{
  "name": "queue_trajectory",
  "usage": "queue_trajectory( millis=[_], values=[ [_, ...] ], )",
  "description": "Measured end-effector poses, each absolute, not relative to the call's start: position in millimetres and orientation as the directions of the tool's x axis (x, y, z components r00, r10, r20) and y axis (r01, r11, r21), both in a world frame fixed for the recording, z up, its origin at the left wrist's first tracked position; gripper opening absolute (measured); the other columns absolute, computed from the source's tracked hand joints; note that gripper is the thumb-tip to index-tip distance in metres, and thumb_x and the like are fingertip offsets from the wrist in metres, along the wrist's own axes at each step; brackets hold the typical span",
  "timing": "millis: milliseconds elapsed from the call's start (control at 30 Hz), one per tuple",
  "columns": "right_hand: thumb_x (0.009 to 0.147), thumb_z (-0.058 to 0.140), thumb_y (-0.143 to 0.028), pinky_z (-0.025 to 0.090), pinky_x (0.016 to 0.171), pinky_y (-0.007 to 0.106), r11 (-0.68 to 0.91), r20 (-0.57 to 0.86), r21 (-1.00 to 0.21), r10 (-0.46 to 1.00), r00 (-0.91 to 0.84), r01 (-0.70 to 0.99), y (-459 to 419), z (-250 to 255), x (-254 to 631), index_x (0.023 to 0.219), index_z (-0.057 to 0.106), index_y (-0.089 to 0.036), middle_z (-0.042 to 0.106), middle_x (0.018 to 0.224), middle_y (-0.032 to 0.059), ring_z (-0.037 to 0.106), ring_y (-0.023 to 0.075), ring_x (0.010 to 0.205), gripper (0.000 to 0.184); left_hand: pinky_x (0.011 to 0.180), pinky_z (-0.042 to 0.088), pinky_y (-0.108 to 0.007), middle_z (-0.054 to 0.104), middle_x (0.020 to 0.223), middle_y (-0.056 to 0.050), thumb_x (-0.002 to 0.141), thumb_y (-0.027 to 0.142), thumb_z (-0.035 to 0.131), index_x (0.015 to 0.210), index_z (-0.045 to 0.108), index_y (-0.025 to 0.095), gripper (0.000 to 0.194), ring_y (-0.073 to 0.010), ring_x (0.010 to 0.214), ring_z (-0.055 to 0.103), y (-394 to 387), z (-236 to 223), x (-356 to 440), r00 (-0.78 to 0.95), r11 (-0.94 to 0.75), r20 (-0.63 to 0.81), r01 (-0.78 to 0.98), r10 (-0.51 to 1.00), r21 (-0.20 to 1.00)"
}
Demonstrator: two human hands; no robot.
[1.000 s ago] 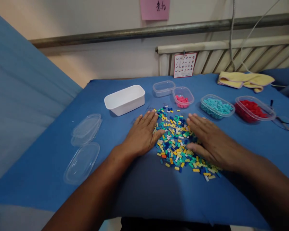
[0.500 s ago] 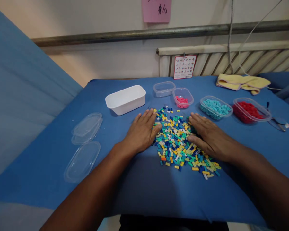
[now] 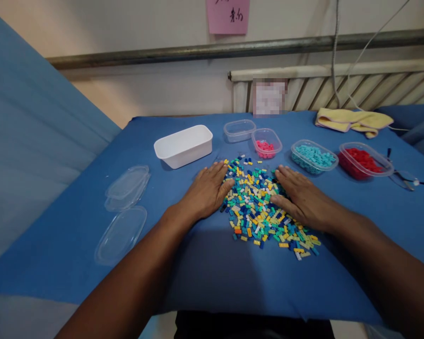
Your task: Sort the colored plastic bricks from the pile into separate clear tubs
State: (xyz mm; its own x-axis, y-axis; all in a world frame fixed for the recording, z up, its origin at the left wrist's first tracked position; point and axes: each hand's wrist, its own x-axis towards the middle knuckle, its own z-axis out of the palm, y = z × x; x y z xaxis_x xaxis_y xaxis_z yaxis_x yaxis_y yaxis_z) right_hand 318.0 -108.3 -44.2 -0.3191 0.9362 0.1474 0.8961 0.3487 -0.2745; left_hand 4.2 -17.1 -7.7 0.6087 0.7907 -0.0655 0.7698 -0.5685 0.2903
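A spread of small toy building bricks [image 3: 256, 202] in yellow, green, blue, white and teal lies on the blue cloth. Along its left side rests my left hand [image 3: 208, 188], palm down, fingers stretched out and thumb at the bricks. On the opposite side my right hand [image 3: 300, 197] lies with extended fingers over the pile's right edge, hiding some bricks beneath it. Neither hand grips anything. One orange brick [image 3: 238, 231] stands out near the front left of the pile.
Behind the pile stand a white tub [image 3: 183, 149], a clear container [image 3: 239, 132], and boxes of pink bricks [image 3: 265, 149], turquoise bricks [image 3: 313, 157] and red bricks [image 3: 362, 162]. Clear lids [image 3: 122, 235] lie left. At right are a yellow cloth [image 3: 353, 121] and glasses [image 3: 408, 181].
Both hands stay flat at the pile's sides, with hardly any movement. The whole view has shifted slightly.
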Motion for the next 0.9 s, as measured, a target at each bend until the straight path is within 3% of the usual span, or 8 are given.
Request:
queue_trajectory(
  millis=[200, 367, 467, 567, 733, 900],
  values=[
    [0.112, 0.045, -0.065, 0.032, 0.135, 0.063, 0.507, 0.153, -0.367, 0.860, -0.487, 0.780, -110, -33, 309, 0.179, 0.028, -0.026, 0.035, 0.180, 0.0121, 0.032, 0.0360, 0.167, 0.079, 0.141, 0.022, -0.046, 0.034, 0.181, -0.009, 0.114, 0.067, 0.020, 0.172, 0.040, 0.019, 0.078, -0.0235, 0.171, 0.029, -21, -6, 4, 0.745, -0.675, -0.047, 0.628, 0.665, 0.387],
    [0.110, 0.040, -0.072, 0.032, 0.134, 0.068, 0.384, 0.138, -0.364, 0.923, -0.358, 0.849, -103, -36, 314, 0.175, 0.037, -0.017, 0.035, 0.178, 0.0194, 0.032, 0.0398, 0.166, 0.086, 0.141, 0.020, -0.050, 0.031, 0.183, -0.011, 0.115, 0.067, 0.016, 0.173, 0.038, 0.016, 0.081, -0.0253, 0.172, 0.026, -15, -7, 2, 0.635, -0.598, 0.004, 0.726, 0.773, 0.340],
    [0.111, 0.038, -0.072, 0.029, 0.136, 0.064, 0.425, 0.121, -0.402, 0.903, -0.413, 0.811, -102, -35, 315, 0.175, 0.036, -0.017, 0.033, 0.180, 0.0180, 0.029, 0.0364, 0.168, 0.085, 0.140, 0.023, -0.050, 0.031, 0.182, -0.014, 0.115, 0.067, 0.015, 0.174, 0.035, 0.012, 0.083, -0.0271, 0.171, 0.027, -9, -10, 2, 0.589, -0.558, -0.002, 0.767, 0.808, 0.318],
    [0.114, 0.037, -0.067, 0.027, 0.137, 0.062, 0.474, 0.158, -0.441, 0.877, -0.454, 0.762, -102, -33, 317, 0.177, 0.033, -0.022, 0.032, 0.181, 0.0135, 0.027, 0.0335, 0.169, 0.077, 0.140, 0.023, -0.052, 0.031, 0.182, -0.013, 0.115, 0.066, 0.015, 0.174, 0.035, 0.016, 0.081, -0.0273, 0.171, 0.027, -7, -14, 2, 0.599, -0.570, -0.019, 0.771, 0.801, 0.284],
    [0.111, 0.034, -0.075, 0.026, 0.137, 0.065, 0.443, 0.131, -0.459, 0.891, -0.435, 0.770, -98, -37, 322, 0.173, 0.042, -0.015, 0.035, 0.178, 0.0197, 0.029, 0.0362, 0.168, 0.087, 0.139, 0.023, -0.052, 0.031, 0.182, -0.012, 0.115, 0.065, 0.014, 0.174, 0.036, 0.018, 0.079, -0.0259, 0.172, 0.026, -6, -16, 3, 0.600, -0.575, -0.006, 0.769, 0.800, 0.278],
    [0.112, 0.025, -0.074, 0.029, 0.138, 0.055, 0.382, 0.150, -0.652, 0.912, -0.382, 0.655, -96, -35, 323, 0.170, 0.048, -0.025, 0.044, 0.176, 0.0077, 0.038, 0.0296, 0.165, 0.079, 0.138, 0.023, -0.058, 0.025, 0.183, -0.015, 0.114, 0.067, 0.015, 0.175, 0.034, 0.017, 0.081, -0.0307, 0.172, 0.022, -13, -4, 9, 0.613, -0.579, -0.083, 0.776, 0.786, 0.249]
  ],
)
